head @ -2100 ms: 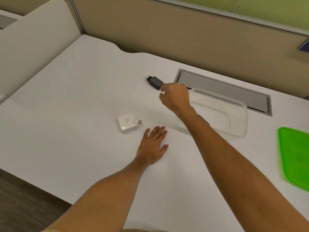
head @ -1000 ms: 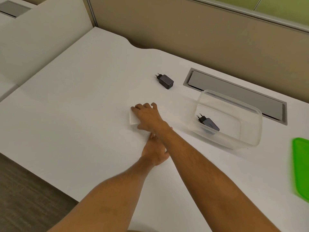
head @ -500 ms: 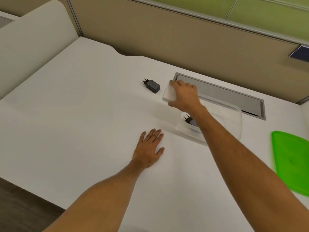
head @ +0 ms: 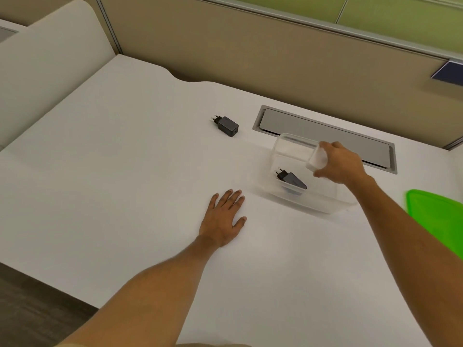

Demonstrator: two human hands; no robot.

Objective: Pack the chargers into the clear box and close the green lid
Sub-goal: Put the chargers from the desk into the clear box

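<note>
Holding white charger (head: 317, 159): right hand (head: 337, 165), directly over clear box (head: 285, 146); one black charger (head: 290, 180) inside. Second black charger (head: 225, 123) on tabletop (head: 125, 171), far-left. Left hand (head: 223, 219) flat, empty. Green lid (head: 441, 219) right.

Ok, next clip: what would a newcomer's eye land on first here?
Probably the right hand holding a white charger over the open clear box, where a black charger already lies. Then the bright green lid at the desk's right edge, and another black charger left out beyond the box.
</note>
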